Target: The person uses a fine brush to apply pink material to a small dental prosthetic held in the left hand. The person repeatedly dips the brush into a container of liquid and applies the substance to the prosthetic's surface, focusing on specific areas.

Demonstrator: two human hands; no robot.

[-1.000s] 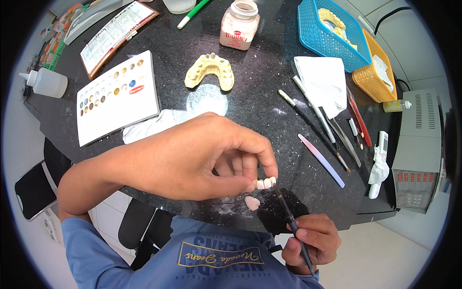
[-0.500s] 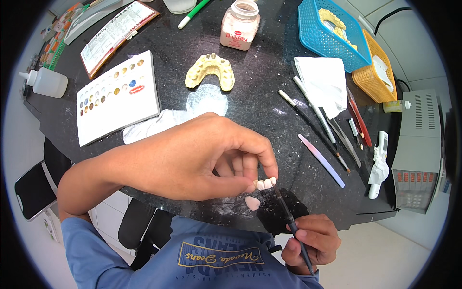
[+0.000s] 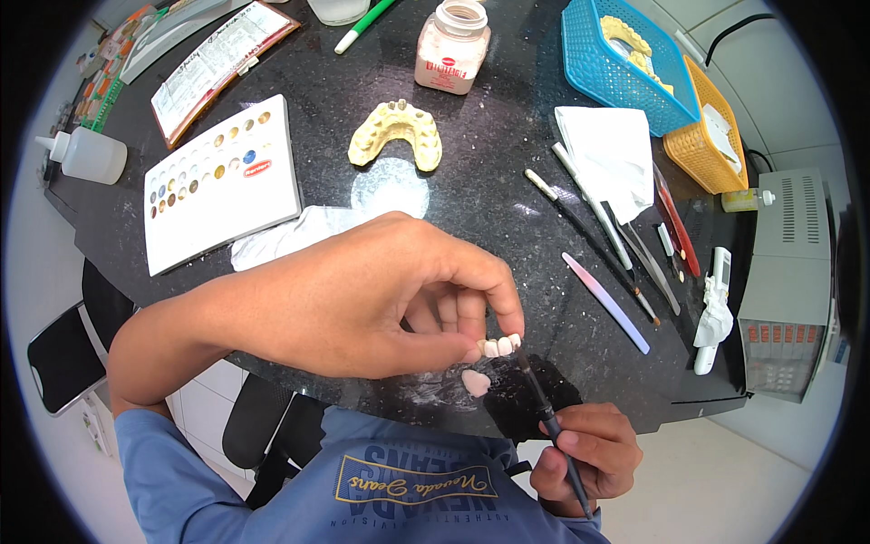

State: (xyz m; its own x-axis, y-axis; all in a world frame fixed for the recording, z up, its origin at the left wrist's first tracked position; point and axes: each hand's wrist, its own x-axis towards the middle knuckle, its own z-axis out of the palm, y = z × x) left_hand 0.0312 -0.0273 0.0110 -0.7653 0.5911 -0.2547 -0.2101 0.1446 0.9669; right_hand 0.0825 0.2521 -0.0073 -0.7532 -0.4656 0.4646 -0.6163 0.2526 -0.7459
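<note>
Between thumb and forefinger, my left hand [image 3: 408,304] pinches a small white dental bridge [image 3: 500,345], a short row of joined teeth. A thin dark brush [image 3: 542,399] is held in the closed fingers of my right hand [image 3: 594,449]. Its tip meets the right end of the bridge, or lies very close to it. Just below the bridge, a pale pink blob of material [image 3: 475,383] rests on the black worktop. Farther back stands a yellowish dental arch model [image 3: 397,136] with small grey stumps at its front.
A white palette box [image 3: 227,186] lies at left, a jar of pink powder [image 3: 451,47] at the back. Brushes, tweezers [image 3: 651,263] and a pink-purple file [image 3: 605,302] lie right, near a folded white cloth [image 3: 604,159]. Blue [image 3: 580,54] and orange baskets [image 3: 707,136] stand back right.
The brush tip has shifted very slightly at the end of the bridge. Both hands keep nearly the same place, and the things on the worktop have not moved.
</note>
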